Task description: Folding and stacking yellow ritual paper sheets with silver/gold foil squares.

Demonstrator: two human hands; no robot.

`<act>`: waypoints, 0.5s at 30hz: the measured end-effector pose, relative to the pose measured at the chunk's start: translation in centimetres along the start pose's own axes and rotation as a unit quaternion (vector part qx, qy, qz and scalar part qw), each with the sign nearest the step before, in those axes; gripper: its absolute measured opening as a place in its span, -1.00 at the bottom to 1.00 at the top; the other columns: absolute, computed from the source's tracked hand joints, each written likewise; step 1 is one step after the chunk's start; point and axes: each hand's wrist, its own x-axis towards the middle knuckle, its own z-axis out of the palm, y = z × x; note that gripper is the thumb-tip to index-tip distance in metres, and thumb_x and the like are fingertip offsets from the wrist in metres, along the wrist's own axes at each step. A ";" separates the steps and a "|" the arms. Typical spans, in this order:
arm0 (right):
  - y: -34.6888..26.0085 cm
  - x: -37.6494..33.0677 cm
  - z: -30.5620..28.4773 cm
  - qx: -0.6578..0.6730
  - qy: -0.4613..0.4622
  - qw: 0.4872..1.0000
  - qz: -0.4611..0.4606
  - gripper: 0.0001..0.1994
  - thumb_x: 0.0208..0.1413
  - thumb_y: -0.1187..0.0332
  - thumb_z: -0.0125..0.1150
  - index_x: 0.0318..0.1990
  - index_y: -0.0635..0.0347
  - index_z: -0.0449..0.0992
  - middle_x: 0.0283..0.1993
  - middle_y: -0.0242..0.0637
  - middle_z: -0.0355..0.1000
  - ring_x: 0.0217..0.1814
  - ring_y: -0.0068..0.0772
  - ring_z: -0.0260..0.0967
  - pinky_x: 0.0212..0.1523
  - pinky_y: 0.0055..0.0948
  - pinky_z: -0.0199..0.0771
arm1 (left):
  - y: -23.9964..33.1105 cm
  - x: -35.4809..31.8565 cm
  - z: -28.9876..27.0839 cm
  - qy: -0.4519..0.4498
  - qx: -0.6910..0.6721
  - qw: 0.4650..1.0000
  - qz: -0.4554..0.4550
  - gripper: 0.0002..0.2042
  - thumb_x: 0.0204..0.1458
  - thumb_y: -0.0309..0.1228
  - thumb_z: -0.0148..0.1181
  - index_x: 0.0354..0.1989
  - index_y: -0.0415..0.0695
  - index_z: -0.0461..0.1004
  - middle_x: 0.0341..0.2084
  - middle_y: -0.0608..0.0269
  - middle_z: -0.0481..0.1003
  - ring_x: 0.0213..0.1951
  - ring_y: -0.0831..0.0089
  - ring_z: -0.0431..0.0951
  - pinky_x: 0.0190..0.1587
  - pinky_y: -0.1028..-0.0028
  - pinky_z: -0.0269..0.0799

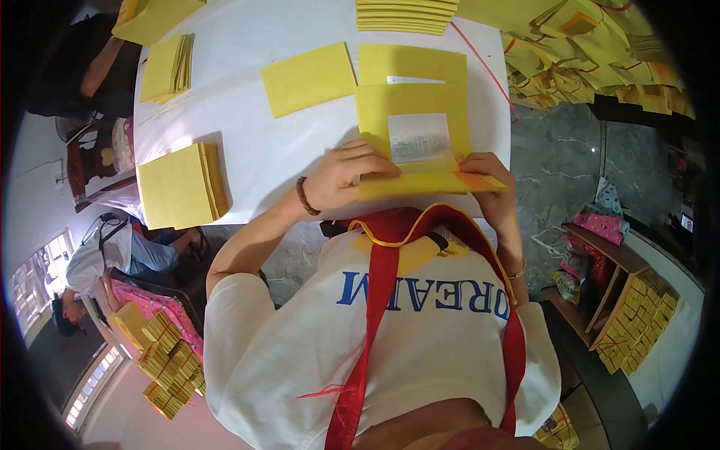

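Note:
A yellow paper sheet with a silver foil patch lies at the table's near edge, its near end turned up into a folded strip. My left hand grips the left end of that strip, fingers curled over the paper. At the other end my right hand pinches the strip, where an orange patch shows beside the fingers. Another yellow sheet sits just beyond, with a sliver of foil visible. To its left is a flat yellow paper piece, apparently folded.
Folded yellow stacks stand along the white table's left side, with a layered pile at the far edge. A red string trails at right. Heaped yellow papers lie beyond. Two other people are at the left.

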 end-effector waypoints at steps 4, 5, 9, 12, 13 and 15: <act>-2.1 0.8 -0.7 -0.062 0.016 0.992 -0.107 -0.78 -0.27 0.57 0.20 -0.35 0.25 0.47 -0.24 -0.23 0.39 -0.18 -0.24 0.36 -0.18 -0.46 0.37 | -2.7 1.4 -1.9 0.075 -0.293 0.951 -0.070 -0.54 -0.01 -0.24 0.12 0.04 -0.23 0.29 0.03 0.09 0.31 0.10 0.21 0.23 0.16 0.33 0.05; -2.6 1.0 -0.8 -0.081 0.018 0.986 -0.142 -0.78 -0.28 0.56 0.22 -0.36 0.24 0.46 -0.24 -0.23 0.39 -0.18 -0.24 0.36 -0.18 -0.46 0.37 | -2.7 2.4 -2.7 0.116 -0.140 0.982 -0.057 -0.48 -0.01 -0.24 0.12 0.10 -0.22 0.20 0.07 0.07 0.26 0.12 0.22 0.20 0.17 0.32 0.04; -5.6 3.2 -2.4 -0.143 -0.002 0.958 -0.247 -0.76 -0.33 0.51 0.27 -0.39 0.18 0.45 -0.24 -0.25 0.39 -0.22 -0.26 0.35 -0.22 -0.41 0.34 | -3.6 8.2 -4.2 0.208 -0.038 0.977 0.005 -0.34 -0.02 -0.32 0.12 0.24 -0.18 -0.04 0.11 0.03 0.20 0.17 0.29 0.13 0.18 0.32 0.03; -8.0 4.8 -3.0 -0.261 -0.049 0.893 -0.364 -0.72 -0.41 0.48 0.29 -0.40 0.12 0.43 -0.23 -0.34 0.40 -0.27 -0.31 0.33 -0.28 -0.39 0.30 | -3.8 10.8 -5.1 0.197 -0.299 0.934 -0.014 -0.31 -0.07 -0.46 0.10 0.25 -0.19 -0.09 0.04 0.03 0.26 0.09 0.36 0.24 0.13 0.42 0.15; -8.6 5.0 -2.9 -0.292 -0.055 0.874 -0.384 -0.70 -0.45 0.47 0.29 -0.40 0.10 0.43 -0.22 -0.39 0.40 -0.29 -0.33 0.32 -0.30 -0.39 0.27 | -4.0 11.2 -5.6 0.122 -0.376 0.918 -0.019 -0.35 -0.10 -0.53 0.05 0.23 -0.20 -0.03 -0.01 0.06 0.30 0.03 0.41 0.30 0.06 0.47 0.22; -9.2 5.4 -2.6 -0.324 -0.063 0.852 -0.407 -0.68 -0.48 0.46 0.28 -0.41 0.07 0.43 -0.22 -0.44 0.40 -0.32 -0.34 0.30 -0.33 -0.38 0.24 | -4.1 11.6 -5.7 0.050 -0.447 0.893 -0.018 -0.38 -0.13 -0.60 -0.01 0.21 -0.22 0.03 -0.06 0.09 0.34 -0.04 0.46 0.36 0.00 0.52 0.28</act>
